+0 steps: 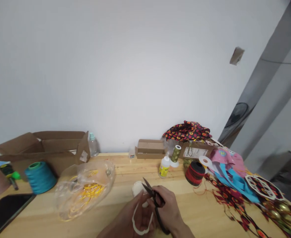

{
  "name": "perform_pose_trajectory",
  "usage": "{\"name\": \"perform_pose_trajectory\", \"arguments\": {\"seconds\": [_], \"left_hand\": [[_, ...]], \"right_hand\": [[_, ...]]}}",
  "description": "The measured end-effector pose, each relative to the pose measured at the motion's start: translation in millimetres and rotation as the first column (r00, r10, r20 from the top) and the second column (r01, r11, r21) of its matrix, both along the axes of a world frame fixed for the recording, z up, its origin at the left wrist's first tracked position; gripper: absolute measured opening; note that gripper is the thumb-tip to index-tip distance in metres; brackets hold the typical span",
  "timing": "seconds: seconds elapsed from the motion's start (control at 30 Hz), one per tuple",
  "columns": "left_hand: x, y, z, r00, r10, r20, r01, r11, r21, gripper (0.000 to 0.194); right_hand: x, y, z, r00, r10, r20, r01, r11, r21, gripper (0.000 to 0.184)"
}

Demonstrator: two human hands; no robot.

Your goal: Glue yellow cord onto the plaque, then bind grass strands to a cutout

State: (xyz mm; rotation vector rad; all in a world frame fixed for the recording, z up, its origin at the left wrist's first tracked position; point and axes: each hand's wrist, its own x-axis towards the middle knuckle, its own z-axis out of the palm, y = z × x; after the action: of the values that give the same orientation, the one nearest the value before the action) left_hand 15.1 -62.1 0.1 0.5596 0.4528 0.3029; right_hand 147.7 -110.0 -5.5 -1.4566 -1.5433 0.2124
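Observation:
My right hand [169, 208] grips a pair of dark scissors [149, 189], blades pointing up and to the left, slightly apart. Close against it, my left hand [132, 213] is closed on a thin white loop with a wavy edge [133, 219], which hangs down over the palm. The blades lie above the left fingertips; whether they touch the loop I cannot tell. Just behind the fingers, a white rounded piece [137, 187] rests on the wooden table [120, 185], partly covered by my hand.
Left: an open cardboard box [61, 145], teal thread cone [40, 178], phone [8, 211] and plastic bag with yellow cord [91, 191]. Right: a glue bottle [164, 168], green thread spool [176, 153], red-black thread spool [195, 173], blue ribbon [237, 181] and patterned fabric [187, 131].

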Motion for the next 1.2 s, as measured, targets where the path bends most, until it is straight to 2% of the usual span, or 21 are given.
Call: {"name": "perform_pose_trajectory", "arguments": {"seconds": [0.07,0.17,0.3,0.53,0.73,0.83,1.0,1.2], "left_hand": [[-2,5,4.8,0.996,0.094,0.001,-0.093,0.994,0.057,0.045],[-6,12,8.6,0.963,0.267,0.024,-0.268,0.952,0.149,0.046],[-6,13,7.8,0.930,0.352,0.107,-0.368,0.901,0.230,0.040],[-1,6,3.4,0.904,0.399,0.155,-0.427,0.857,0.288,0.036],[2,9,-4.7,0.902,0.400,0.160,-0.430,0.806,0.406,0.039],[1,8,-2.8,0.894,0.417,0.165,-0.446,0.789,0.422,0.040],[-4,7,2.6,0.883,0.446,0.149,-0.464,0.773,0.433,0.041],[-4,10,1.0,0.884,0.457,0.097,-0.452,0.785,0.423,0.039]], "right_hand": [[1,1,-2.0,0.999,-0.035,0.011,0.034,0.998,0.060,0.020],[2,2,-2.4,0.998,-0.048,0.045,0.043,0.993,0.107,0.019],[2,1,-2.1,0.996,-0.033,0.088,0.018,0.985,0.170,0.019],[10,-6,-3.4,0.964,-0.105,0.243,0.063,0.982,0.176,0.026],[12,-8,0.3,0.868,-0.204,0.452,0.165,0.978,0.124,0.020],[13,-9,5.8,0.827,-0.177,0.533,0.162,0.984,0.075,0.015],[21,-1,14.2,0.738,-0.065,0.672,0.058,0.998,0.033,0.011],[32,11,8.9,0.720,0.017,0.694,-0.028,1.000,0.005,0.014]]}}
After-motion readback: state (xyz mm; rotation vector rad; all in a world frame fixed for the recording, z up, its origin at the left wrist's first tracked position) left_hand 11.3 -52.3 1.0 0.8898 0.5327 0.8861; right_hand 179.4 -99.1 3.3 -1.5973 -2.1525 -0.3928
